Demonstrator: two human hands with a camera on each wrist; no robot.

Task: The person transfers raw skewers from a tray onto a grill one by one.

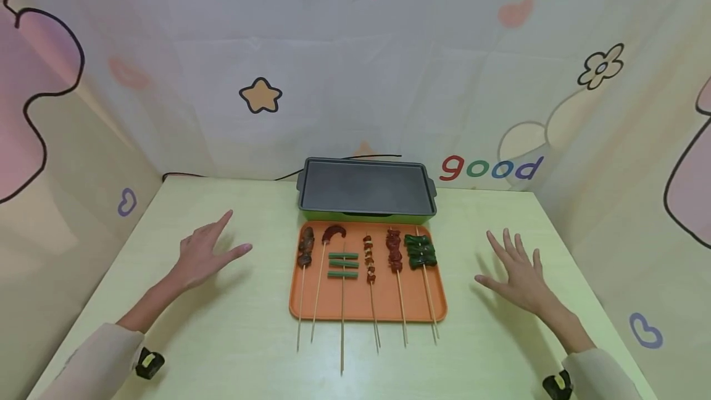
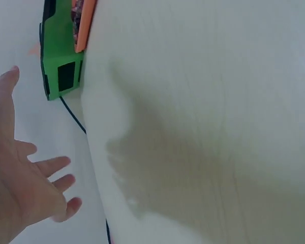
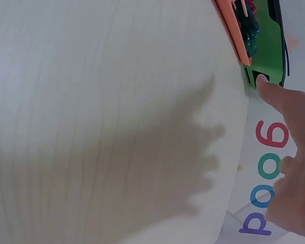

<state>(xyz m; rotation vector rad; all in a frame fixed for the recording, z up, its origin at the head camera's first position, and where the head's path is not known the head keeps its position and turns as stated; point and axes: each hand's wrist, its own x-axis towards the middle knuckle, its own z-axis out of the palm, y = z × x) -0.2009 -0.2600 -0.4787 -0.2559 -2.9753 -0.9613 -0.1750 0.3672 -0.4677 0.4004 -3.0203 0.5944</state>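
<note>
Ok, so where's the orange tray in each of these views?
Head: the orange tray lies below centre, in front of the green-sided griddle.
Left wrist: only part of the tray shows, at the top edge, left of centre.
Right wrist: only part shows, at the top edge, right of centre.
Shared landmark: the green-sided griddle, right beside it.

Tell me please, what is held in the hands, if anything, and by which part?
Nothing is held: the left hand and the right hand are empty, above the table.
</note>
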